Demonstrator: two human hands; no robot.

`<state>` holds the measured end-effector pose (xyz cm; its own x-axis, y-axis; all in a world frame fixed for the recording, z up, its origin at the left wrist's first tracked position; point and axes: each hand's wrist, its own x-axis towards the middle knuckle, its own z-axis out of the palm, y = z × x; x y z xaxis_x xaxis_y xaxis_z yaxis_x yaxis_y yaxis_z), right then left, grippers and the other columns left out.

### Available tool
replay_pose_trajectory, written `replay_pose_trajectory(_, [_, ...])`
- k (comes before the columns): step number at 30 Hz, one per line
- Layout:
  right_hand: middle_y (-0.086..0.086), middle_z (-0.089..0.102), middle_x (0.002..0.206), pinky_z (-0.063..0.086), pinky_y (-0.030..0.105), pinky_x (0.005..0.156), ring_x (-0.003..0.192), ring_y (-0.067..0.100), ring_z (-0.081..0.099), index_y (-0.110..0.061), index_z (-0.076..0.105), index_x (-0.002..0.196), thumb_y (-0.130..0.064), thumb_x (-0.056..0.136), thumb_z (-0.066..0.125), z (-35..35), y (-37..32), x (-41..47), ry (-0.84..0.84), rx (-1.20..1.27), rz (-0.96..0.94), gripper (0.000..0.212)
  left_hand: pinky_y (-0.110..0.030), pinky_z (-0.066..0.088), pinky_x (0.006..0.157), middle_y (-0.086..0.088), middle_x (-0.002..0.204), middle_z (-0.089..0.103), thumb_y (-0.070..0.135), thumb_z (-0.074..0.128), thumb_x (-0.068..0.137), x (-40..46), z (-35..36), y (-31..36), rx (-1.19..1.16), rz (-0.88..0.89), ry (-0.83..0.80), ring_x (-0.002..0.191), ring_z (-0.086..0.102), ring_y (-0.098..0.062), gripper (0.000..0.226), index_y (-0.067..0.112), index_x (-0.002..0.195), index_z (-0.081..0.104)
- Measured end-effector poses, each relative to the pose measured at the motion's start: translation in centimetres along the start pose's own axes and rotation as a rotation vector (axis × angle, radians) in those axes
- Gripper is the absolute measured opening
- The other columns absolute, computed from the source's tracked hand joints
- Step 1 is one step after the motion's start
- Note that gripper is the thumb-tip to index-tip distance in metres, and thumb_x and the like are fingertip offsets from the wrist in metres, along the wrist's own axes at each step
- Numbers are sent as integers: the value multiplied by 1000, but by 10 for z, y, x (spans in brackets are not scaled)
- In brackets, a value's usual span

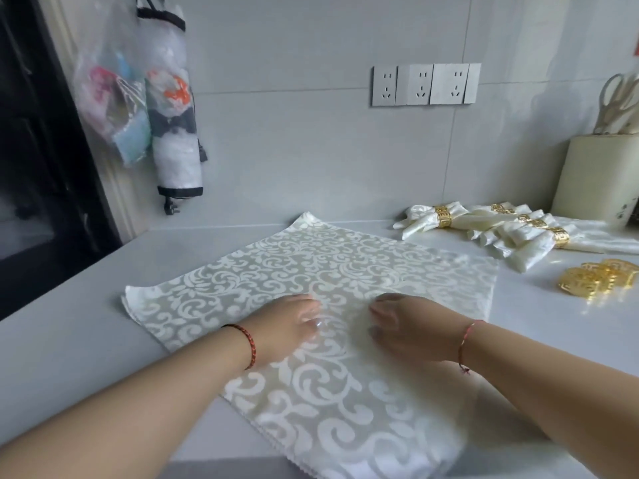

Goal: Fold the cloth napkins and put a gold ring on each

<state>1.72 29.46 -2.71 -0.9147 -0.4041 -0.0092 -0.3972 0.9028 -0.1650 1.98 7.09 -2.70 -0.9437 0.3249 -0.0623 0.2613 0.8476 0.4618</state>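
Pressing down on an unfolded cream napkin point(311, 271) spread on the countertop point(69, 340), the left hand point(287, 326) and right hand point(411, 326) lie flat at its middle, though motion blur hides the fingertips. Beyond the right hand lie what look like four finished napkins point(491, 226), folded and ringed; nearer it wait loose gold rings point(594, 278). This napkin's first fold is not yet made.

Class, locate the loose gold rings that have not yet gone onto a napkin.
In the head view, the loose gold rings lie on the counter at far right, just in front of the finished ringed napkins and right of the flat napkin.
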Motion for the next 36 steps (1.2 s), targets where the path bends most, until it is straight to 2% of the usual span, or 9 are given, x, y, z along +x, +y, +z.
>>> replay_pose_trajectory(4, [-11, 41, 146, 31, 21, 105, 128, 7, 44, -11, 56, 127, -35, 94, 51, 7, -16, -48, 63, 58, -150, 41, -11, 20, 107, 22, 153, 25, 38, 46, 100, -48, 11, 3, -29, 82, -33, 134, 31, 5, 50, 30, 148, 36])
replay_pose_trajectory(8, [-22, 27, 151, 24, 11, 109, 133, -9, 31, -27, 43, 142, -40, 91, 58, 14, -13, -94, 33, 148, -272, 55, -12, 19, 113, 35, 144, 28, 44, 55, 94, -89, 18, 6, -40, 218, -98, 133, 21, 20, 46, 43, 138, 44])
replay_pose_trajectory(12, [-34, 21, 145, 15, -1, 103, 131, -23, 16, -38, 36, 143, -37, 85, 67, 18, -5, -123, 61, 99, -378, 66, 2, 10, 106, 41, 141, 27, 41, 76, 79, -110, 23, 6, 82, 341, -105, 129, 14, 29, 67, 43, 138, 45])
replay_pose_trajectory(17, [-40, 32, 136, 26, 3, 103, 128, -18, 32, -40, 50, 134, -31, 81, 67, 24, -1, -125, 171, 102, -424, 57, 1, 25, 101, 33, 126, 50, 16, 72, 81, -116, 26, 8, 94, 415, 62, 123, 35, 21, 50, 37, 125, 62])
replay_pose_trajectory(23, [-21, 57, 128, 39, 4, 91, 119, -9, 50, -28, 67, 119, -25, 87, 60, 14, 1, -119, 137, 269, -427, 33, -7, 39, 99, 33, 112, 63, 42, 83, 67, -114, 16, 9, -106, 317, -7, 110, 53, 17, 40, 40, 105, 71])
replay_pose_trajectory(27, [-21, 65, 112, 44, 13, 89, 106, -3, 59, -25, 72, 108, -22, 91, 54, 11, 1, -112, 165, 342, -313, 25, -11, 41, 100, 32, 110, 65, 57, 74, 62, -111, 11, 7, -185, 264, -18, 108, 56, 15, 38, 42, 97, 72])
replay_pose_trajectory(31, [3, 66, 76, 46, 26, 68, 70, 16, 59, -9, 68, 81, -18, 91, 59, 5, -3, -100, 310, 361, -130, 16, -21, 48, 81, 5, 90, 72, 73, 69, 62, -109, 7, -1, -300, 260, 6, 85, 63, -1, 55, 28, 92, 75])
replay_pose_trajectory(34, [-3, 54, 59, 35, 16, 52, 55, 8, 42, -10, 64, 70, -19, 89, 63, -1, -10, -90, 384, 515, -19, 21, -31, 45, 65, 3, 70, 65, 49, 73, 78, -104, 9, -3, -287, 203, 166, 65, 55, -8, 19, 30, 77, 72])
replay_pose_trajectory(36, [-6, 50, 58, 32, 13, 48, 52, 6, 38, -12, 63, 67, -23, 89, 64, -7, -15, -84, 426, 578, 24, 25, -28, 41, 60, 9, 62, 60, 32, 71, 84, -102, 8, -3, -289, 154, 299, 57, 49, -5, 17, 30, 68, 70])
